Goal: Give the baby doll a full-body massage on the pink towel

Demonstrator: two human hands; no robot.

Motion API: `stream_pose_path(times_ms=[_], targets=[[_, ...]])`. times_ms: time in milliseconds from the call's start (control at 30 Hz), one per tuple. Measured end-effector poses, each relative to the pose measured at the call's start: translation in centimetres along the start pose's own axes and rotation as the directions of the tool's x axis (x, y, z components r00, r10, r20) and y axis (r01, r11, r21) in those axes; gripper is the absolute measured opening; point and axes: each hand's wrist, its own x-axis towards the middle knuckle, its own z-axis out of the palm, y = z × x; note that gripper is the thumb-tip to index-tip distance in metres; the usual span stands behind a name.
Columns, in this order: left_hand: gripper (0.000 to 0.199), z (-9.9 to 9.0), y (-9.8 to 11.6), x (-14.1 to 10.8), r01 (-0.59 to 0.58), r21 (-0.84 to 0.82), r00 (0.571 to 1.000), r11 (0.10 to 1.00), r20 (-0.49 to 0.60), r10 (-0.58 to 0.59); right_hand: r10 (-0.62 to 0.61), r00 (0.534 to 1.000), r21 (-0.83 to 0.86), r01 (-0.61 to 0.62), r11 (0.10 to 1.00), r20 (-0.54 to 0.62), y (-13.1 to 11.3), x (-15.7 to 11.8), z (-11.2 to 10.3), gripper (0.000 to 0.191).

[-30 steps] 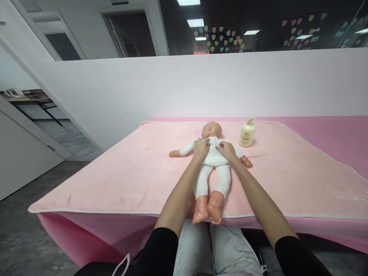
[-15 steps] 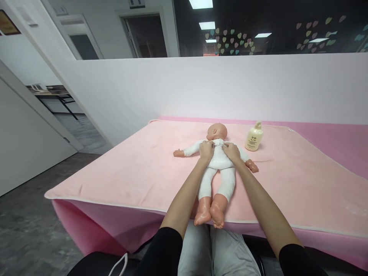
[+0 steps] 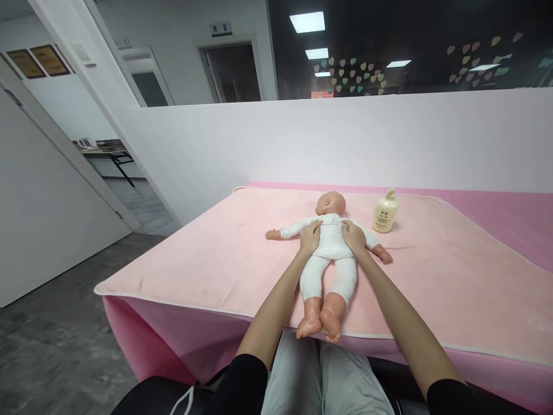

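Note:
A baby doll (image 3: pixel 332 241) with a white cloth body lies on the pink blanket, its head at the far end and its bare feet at the near edge. Its face is turned to the left. My left hand (image 3: pixel 310 236) rests on the left side of the doll's upper torso, fingers pointing up and inward. On the opposite side, my right hand (image 3: pixel 354 235) lies against the torso near the doll's arm. White cloth shows between my hands. Neither hand lifts the doll.
A pale yellow pump bottle (image 3: pixel 385 213) stands to the right of the doll's head. The pink blanket (image 3: pixel 194 248) covers the table, which meets a white wall (image 3: pixel 207 144). A white door (image 3: pixel 52 184) is at the left.
My hands have moved apart, from the middle of the doll's upper back out to its sides. The camera view has shifted slightly.

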Motion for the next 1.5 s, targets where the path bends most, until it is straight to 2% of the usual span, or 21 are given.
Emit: stream_pose_path(times_ms=[200, 367, 500, 800, 1100, 1500], targets=[[0.036, -0.1, -1.2, -1.0, 0.045, -0.165, 0.999, 0.985, 0.022, -0.042, -0.030, 0.997, 0.022, 0.032, 0.999, -0.070, 1.0, -1.4, 0.1, 0.040], [0.033, -0.2, -1.3, -1.0, 0.047, -0.233, 0.998, 0.971, -0.020, -0.053, -0.004, 0.989, 0.166, 0.029, 0.986, -0.148, 1.2, -1.5, 0.0, 0.037], [0.031, -0.2, -1.4, -1.0, 0.033, -0.286, 0.996, 0.958, -0.071, -0.055, -0.021, 0.980, 0.271, 0.075, 0.960, -0.198, 1.5, -1.5, 0.1, 0.035], [0.030, -0.1, -1.6, -1.0, 0.045, -0.318, 0.995, 0.947, -0.075, -0.072, -0.026, 0.972, 0.321, 0.103, 0.941, -0.235, 2.1, -1.3, 0.4, 0.032], [0.030, -0.3, -1.1, -1.1, 0.034, -0.281, 0.995, 0.959, -0.075, -0.058, -0.027, 0.970, 0.324, 0.106, 0.940, -0.241, 2.4, -1.0, 0.5, 0.033], [0.028, -0.4, -1.0, -1.2, 0.019, -0.230, 0.994, 0.973, -0.098, -0.042, -0.005, 0.978, 0.299, 0.070, 0.952, -0.210, 2.0, -1.3, 0.2, 0.033]])
